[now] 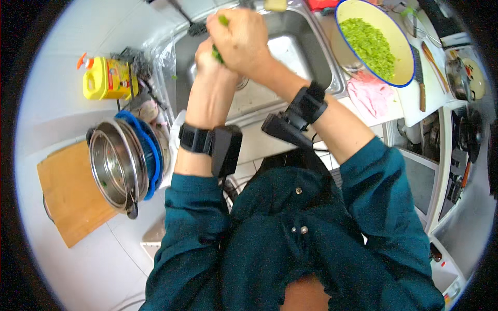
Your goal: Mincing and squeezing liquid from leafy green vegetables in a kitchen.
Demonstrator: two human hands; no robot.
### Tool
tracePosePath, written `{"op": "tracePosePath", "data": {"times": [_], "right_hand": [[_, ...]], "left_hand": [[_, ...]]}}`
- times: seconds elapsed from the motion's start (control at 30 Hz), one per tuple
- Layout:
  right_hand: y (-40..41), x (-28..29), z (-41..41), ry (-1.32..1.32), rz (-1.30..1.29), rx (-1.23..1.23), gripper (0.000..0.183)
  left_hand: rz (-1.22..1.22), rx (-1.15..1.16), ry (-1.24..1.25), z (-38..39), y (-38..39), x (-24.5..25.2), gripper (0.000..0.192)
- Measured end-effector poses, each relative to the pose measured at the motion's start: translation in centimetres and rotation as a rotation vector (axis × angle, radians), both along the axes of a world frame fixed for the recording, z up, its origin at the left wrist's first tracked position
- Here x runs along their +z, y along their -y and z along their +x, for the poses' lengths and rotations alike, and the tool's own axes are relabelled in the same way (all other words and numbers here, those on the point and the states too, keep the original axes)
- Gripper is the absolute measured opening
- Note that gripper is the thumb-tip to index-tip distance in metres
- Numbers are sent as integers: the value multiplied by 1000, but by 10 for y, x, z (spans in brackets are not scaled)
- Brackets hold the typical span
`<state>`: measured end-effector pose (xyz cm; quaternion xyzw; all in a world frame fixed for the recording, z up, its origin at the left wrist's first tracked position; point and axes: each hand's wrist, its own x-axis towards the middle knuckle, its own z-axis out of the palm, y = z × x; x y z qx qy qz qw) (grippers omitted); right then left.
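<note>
Both hands are pressed together over the left part of a stainless steel sink (253, 110). My right hand (243, 41) is closed on chopped green vegetable (223, 20), a bit of which sticks out at the top of the fist. My left hand (212, 62) lies against it from below and left, fingers curled, and more green shows between the two hands. Right of the sink, a cream enamel basin (404, 58) with a blue rim holds a heap of finely chopped green vegetable (367, 48). Small green bits stick to the sink's left side.
A yellow pump jug (111, 79) stands left of the sink. Nearer are stacked steel pots (113, 167), a blue basin (149, 155) and a wooden board (74, 186). At right lie a pink cloth (369, 93), a white cutting board (420, 105) and a wooden-handled knife (422, 97).
</note>
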<state>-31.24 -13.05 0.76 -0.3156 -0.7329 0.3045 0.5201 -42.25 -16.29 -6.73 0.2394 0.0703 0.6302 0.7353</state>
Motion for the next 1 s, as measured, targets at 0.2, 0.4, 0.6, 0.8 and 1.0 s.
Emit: {"op": "tracePosePath", "data": {"times": [0.2,0.4,0.6,0.8,1.0], "right_hand": [[14,-14,5,-185,-296,48,32],[29,-16,23,-15,-406,61,22],[26,15,79,-189,-192,129,22],[-9,56,201,-283,-173,73,23],[-74,34,372,-361,-337,-128,25]], "left_hand": [[-516,160,-128,2,18,16,28],[-753,286,-334,35,33,40,36],[-509,348,-333,105,38,84,28],[-530,329,-364,222,7,142,26],[-532,-143,-255,360,-61,144,44]]}}
